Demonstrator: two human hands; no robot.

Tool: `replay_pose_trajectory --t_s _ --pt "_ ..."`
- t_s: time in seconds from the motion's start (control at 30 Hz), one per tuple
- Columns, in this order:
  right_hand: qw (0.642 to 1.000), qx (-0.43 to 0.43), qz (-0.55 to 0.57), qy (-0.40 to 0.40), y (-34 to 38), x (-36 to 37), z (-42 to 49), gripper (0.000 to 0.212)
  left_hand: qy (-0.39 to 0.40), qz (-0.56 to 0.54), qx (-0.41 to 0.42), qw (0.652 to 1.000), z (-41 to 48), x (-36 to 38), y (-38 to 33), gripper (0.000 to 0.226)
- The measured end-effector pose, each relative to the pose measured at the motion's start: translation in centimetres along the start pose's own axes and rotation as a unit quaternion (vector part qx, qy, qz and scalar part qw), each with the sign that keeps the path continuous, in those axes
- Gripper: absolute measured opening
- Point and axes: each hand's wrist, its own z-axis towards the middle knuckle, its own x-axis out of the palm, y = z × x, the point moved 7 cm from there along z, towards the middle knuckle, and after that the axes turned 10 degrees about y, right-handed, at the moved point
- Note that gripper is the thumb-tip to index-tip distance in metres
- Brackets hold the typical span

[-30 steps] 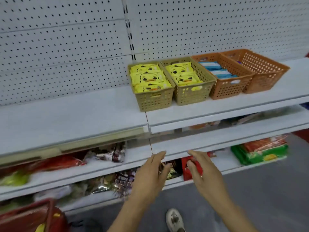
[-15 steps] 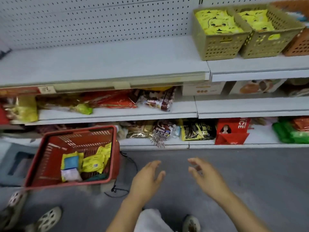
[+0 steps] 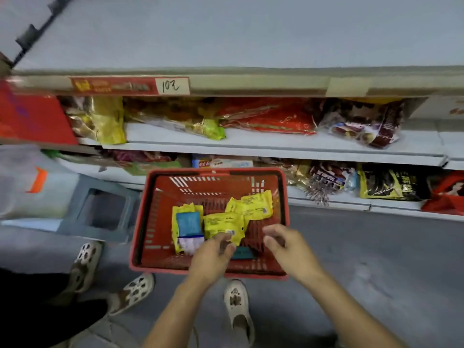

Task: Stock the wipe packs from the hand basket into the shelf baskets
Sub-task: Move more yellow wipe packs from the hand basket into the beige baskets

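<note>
My view has dropped from the shelves and both hands now reach into the red basket (image 3: 140, 222) on the floor. My left hand (image 3: 213, 254) touches a yellow wipe pack (image 3: 222, 226), fingers curled, not gripping; my right hand (image 3: 288, 247) hovers open and empty.

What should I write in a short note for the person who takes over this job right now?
Left hand: reaching into the red hand basket, fingers on a yellow wipe pack, not yet gripped.
Right hand: open and empty above the basket's right side.
In the basket: several yellow packs, one blue pack, one pale pack, a teal pack underneath.
Shelf baskets are out of view.
Left: lift the remaining packs and stock them.
</note>
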Motion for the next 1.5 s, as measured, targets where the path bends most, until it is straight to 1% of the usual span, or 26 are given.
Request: replay_pose_trajectory --t_s 0.07,0.1,0.13,0.2,0.27,0.3,0.4,0.5,0.57,0.6,0.67,0.73,0.8,0.87,0.93,1.03,1.1,1.13,1.17,1.23,1.3,1.33,1.37,1.4,1.43,1.5 --pt "0.990 0.098 0.104 0.000 -1.5 2.4 3.4 0.021 0.022 0.012 -0.017 1.000 3.1 -1.8 2.5 0.037" --pt "0.972 0.157 0.172 -0.003 -2.6 3.4 4.7 0.021 0.034 0.019 -0.023 0.999 4.8 -2.2 3.3 0.038" --pt "0.946 0.212 0.243 -0.007 -3.7 4.3 5.9 0.021 0.047 0.026 -0.028 0.998 6.5 -2.5 4.1 0.039" --pt "0.886 0.282 0.367 -0.032 -5.7 5.6 8.1 0.022 0.071 0.049 -0.026 0.996 10.1 -2.3 5.3 0.042" --pt "0.838 0.305 0.447 -0.071 -7.4 6.4 10.5 0.022 0.093 0.072 -0.012 0.993 13.7 -1.6 6.1 0.046" --pt "0.822 0.310 0.469 -0.089 -8.2 6.7 11.7 0.023 0.101 0.086 -0.008 0.991 15.3 -1.1 6.5 0.049" --pt "0.796 0.308 0.508 -0.119 -9.6 7.6 15.0 0.029 0.124 0.144 0.018 0.982 19.4 0.4 7.9 0.057" --pt "0.767 0.302 0.545 -0.154 -10.3 8.0 17.4 0.026 0.141 0.195 0.035 0.970 21.7 1.9 9.5 0.065" --pt "0.736 0.314 0.568 -0.192 -11.6 8.4 18.3 0.039 0.142 0.279 0.055 0.948 22.4 2.7 10.1 0.075" --pt "0.737 0.318 0.559 -0.207 -12.4 8.5 18.6 0.044 0.130 0.335 0.061 0.931 22.4 2.8 10.1 0.082" --pt "0.773 0.307 0.513 -0.209 -13.2 8.6 19.3 0.047 0.095 0.411 0.052 0.905 22.3 2.4 9.9 0.097" --pt "0.804 0.307 0.448 -0.243 -13.9 8.3 19.2 0.044 0.090 0.425 0.053 0.899 22.3 2.4 9.8 0.098" --pt "0.818 0.284 0.410 -0.285 -13.3 7.5 18.7 0.031 0.097 0.368 0.070 0.922 21.9 2.4 9.9 0.089" --pt "0.845 0.233 0.372 -0.305 -11.7 6.5 18.0 0.027 0.098 0.238 0.101 0.961 21.1 1.9 9.4 0.071" --pt "0.873 0.172 0.339 -0.305 -9.3 5.4 16.7 0.024 0.082 0.142 0.110 0.980 19.6 0.8 8.2 0.054" --pt "0.917 0.087 0.255 -0.295 -5.5 3.0 13.8 0.022 0.032 0.071 0.047 0.996 16.7 -0.8 6.7 0.045" --pt "0.932 0.005 0.212 -0.294 -2.5 0.9 11.6 0.019 0.009 0.010 0.008 1.000 14.1 -1.4 5.6 0.045" --pt "0.936 -0.032 0.192 -0.293 -1.0 -0.3 10.3 0.018 -0.002 -0.041 -0.006 0.999 12.8 -1.7 4.9 0.041" --pt "0.939 -0.068 0.166 -0.293 0.4 -1.5 9.0 0.019 -0.014 -0.106 -0.012 0.994 11.4 -1.9 3.9 0.032" --pt "0.944 -0.140 0.073 -0.290 2.8 -3.8 6.1 0.019 -0.028 -0.250 -0.009 0.968 8.4 -1.9 0.9 0.011" --pt "0.934 -0.189 -0.110 -0.282 4.7 -5.5 3.3 0.014 -0.030 -0.386 -0.004 0.922 5.8 -1.5 -2.6 0.008" --pt "0.915 -0.203 -0.208 -0.279 5.3 -6.0 1.8 0.016 -0.005 -0.469 -0.004 0.883 4.7 -0.7 -4.4 0.020" --pt "0.892 -0.217 -0.285 -0.277 5.9 -6.5 0.2 0.015 0.036 -0.559 -0.001 0.829 3.7 0.3 -6.5 0.038" --pt "0.869 -0.231 -0.339 -0.276 6.3 -7.0 -1.4 0.011 0.085 -0.623 0.006 0.777 2.5 1.4 -8.7 0.056" --pt "0.849 -0.250 -0.374 -0.275 6.8 -7.6 -3.2 0.009 0.126 -0.658 0.017 0.742 1.2 2.3 -11.0 0.071" --pt "0.807 -0.291 -0.424 -0.291 7.0 -9.0 -6.7 0.009 0.177 -0.668 0.066 0.719 -1.1 4.0 -15.1 0.084"
